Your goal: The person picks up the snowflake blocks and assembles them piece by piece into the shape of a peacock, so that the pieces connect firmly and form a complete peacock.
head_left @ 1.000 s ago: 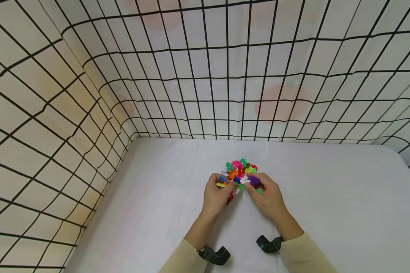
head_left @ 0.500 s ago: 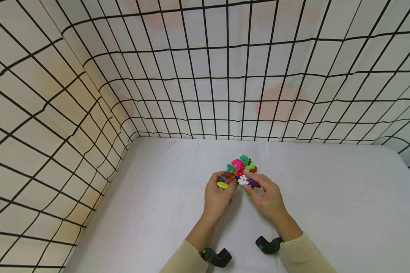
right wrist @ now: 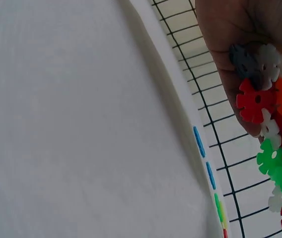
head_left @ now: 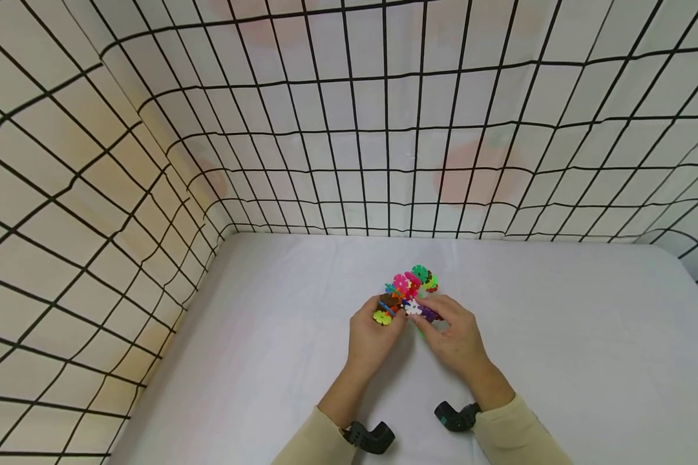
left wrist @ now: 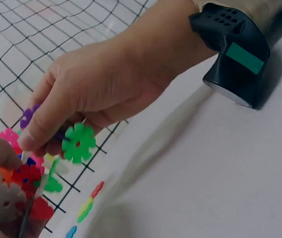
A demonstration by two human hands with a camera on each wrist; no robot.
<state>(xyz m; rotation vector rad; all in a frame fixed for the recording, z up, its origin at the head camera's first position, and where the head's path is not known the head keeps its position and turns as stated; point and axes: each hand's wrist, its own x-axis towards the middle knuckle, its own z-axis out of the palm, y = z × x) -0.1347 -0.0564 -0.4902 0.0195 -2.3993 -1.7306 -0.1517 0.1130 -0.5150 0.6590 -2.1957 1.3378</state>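
A cluster of colourful plastic snowflake discs [head_left: 401, 283], slotted together, is between both hands over the white table in the head view. My left hand [head_left: 372, 336] grips its left side, where a brown disc [head_left: 390, 299] and a yellow disc [head_left: 382, 318] show. With thumb and fingers, my right hand [head_left: 456, 336] pinches the right side beside a white disc [head_left: 413, 307] and purple pieces [head_left: 428, 314]. In the left wrist view a green disc [left wrist: 79, 143] sticks out below the right hand. The right wrist view has red discs [right wrist: 256, 101] against the left palm. Fingers hide part of the cluster.
White cloth covers the table [head_left: 558, 336]. A black wire mesh [head_left: 386, 129] stands along the back and left in front of pale sheeting. Several thin discs [left wrist: 85, 209] appear edge-on near the mesh in the left wrist view. Each wrist wears a black camera [head_left: 372, 438].
The cluster has turned in the hands: the brown disc now shows by the left fingers, and the yellow one faces up more. Both hands keep their hold and have shifted only slightly.
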